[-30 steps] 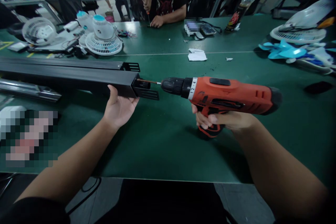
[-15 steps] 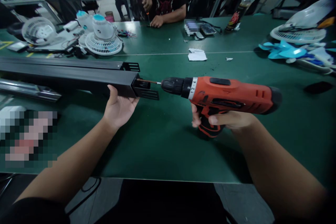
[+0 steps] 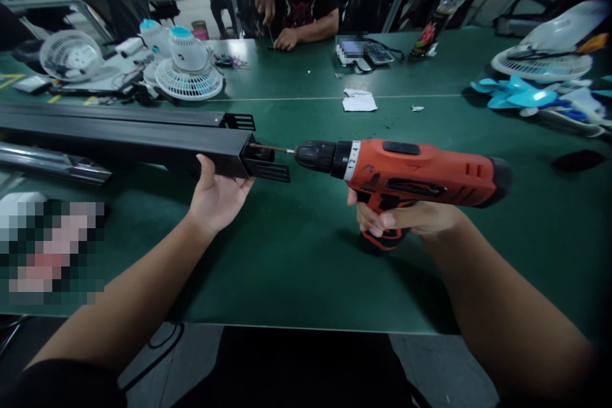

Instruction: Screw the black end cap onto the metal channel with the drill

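Observation:
My right hand (image 3: 406, 217) is wrapped round the grip of an orange and black cordless drill (image 3: 421, 169), which points left. From its chuck a long thin bit (image 3: 270, 148) reaches to the open end of a black square metal tube (image 3: 205, 143); exactly where the tip sits is hidden inside. Slotted black tabs (image 3: 270, 170) stick out of that end. My left hand (image 3: 220, 197) holds the tube near this end, thumb on the near side and fingers underneath. A second black tube (image 3: 143, 116) lies just behind it.
A shiny metal tube (image 3: 52, 162) lies at left on the green table (image 3: 287, 274). White fan parts (image 3: 189, 80) stand at back left, blue fan blades (image 3: 519, 92) at right. Paper (image 3: 359, 101) and a bottle (image 3: 440, 16) are farther back. Opposite, a co-worker's hands (image 3: 285, 39) handle a screwdriver.
The fingers of my right hand have closed further round the drill's grip. The drill, the tube and my left hand stay nearly where they were.

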`<control>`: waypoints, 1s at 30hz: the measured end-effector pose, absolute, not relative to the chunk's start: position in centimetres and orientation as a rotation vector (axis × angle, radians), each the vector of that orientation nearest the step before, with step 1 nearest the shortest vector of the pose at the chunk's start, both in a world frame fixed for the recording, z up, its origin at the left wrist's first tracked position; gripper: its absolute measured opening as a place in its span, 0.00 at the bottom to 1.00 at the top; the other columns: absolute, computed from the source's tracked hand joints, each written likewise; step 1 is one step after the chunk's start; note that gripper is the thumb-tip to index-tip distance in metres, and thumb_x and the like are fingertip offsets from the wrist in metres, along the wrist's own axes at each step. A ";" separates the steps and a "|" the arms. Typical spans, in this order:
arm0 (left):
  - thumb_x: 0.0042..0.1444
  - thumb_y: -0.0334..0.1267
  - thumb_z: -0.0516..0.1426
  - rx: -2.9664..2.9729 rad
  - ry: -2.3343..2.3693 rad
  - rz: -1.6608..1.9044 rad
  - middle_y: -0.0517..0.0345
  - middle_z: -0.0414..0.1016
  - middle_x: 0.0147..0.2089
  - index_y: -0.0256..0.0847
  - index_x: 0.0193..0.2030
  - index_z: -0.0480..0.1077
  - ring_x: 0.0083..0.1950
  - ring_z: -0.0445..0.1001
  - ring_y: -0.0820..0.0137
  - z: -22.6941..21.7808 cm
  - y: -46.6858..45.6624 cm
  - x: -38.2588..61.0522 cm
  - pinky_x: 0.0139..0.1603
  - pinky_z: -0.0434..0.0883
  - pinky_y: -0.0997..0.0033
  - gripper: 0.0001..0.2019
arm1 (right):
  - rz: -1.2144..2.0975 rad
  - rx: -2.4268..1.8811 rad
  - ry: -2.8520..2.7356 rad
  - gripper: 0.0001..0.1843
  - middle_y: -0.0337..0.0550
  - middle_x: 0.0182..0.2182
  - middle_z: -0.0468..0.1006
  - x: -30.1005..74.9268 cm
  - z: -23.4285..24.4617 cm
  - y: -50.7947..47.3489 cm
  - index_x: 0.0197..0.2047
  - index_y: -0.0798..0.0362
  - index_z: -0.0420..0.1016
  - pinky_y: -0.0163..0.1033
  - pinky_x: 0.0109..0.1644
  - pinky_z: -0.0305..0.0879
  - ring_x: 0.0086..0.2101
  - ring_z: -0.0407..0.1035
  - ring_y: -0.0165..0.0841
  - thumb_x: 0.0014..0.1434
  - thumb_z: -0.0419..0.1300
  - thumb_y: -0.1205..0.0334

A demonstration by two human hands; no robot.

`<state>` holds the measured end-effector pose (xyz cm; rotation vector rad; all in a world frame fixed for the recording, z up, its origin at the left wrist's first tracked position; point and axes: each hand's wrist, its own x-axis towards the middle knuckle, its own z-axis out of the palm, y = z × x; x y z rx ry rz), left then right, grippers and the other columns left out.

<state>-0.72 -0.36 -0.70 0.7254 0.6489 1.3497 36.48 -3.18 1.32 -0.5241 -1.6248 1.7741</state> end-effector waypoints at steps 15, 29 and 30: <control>0.79 0.68 0.62 0.705 0.600 1.343 0.57 0.88 0.74 0.55 0.83 0.74 0.85 0.76 0.60 -1.1 -0.2 -1.1 0.84 0.74 0.60 0.34 | 1.721 -0.562 -1.626 0.23 0.33 0.26 0.81 36.6 1.6 -3.1 0.57 0.50 0.90 0.40 0.36 0.82 0.25 0.78 0.32 0.62 0.85 0.53; 0.77 0.71 0.61 0.737 0.686 1.351 0.54 0.85 0.77 0.53 0.78 0.79 0.89 0.70 0.55 -1.2 -0.2 -1.0 0.85 0.72 0.55 0.34 | 1.755 -0.603 -1.610 0.20 0.33 0.24 0.82 35.7 2.7 -3.6 0.51 0.50 0.87 0.37 0.32 0.77 0.25 0.76 0.32 0.64 0.84 0.49; 0.77 0.71 0.61 0.741 0.688 1.351 0.54 0.85 0.78 0.53 0.77 0.79 0.90 0.69 0.54 -1.2 -0.2 -0.9 0.85 0.71 0.55 0.34 | 1.757 -0.604 -1.609 0.20 0.33 0.23 0.82 35.7 2.6 -3.6 0.51 0.50 0.88 0.37 0.32 0.77 0.25 0.76 0.32 0.64 0.84 0.49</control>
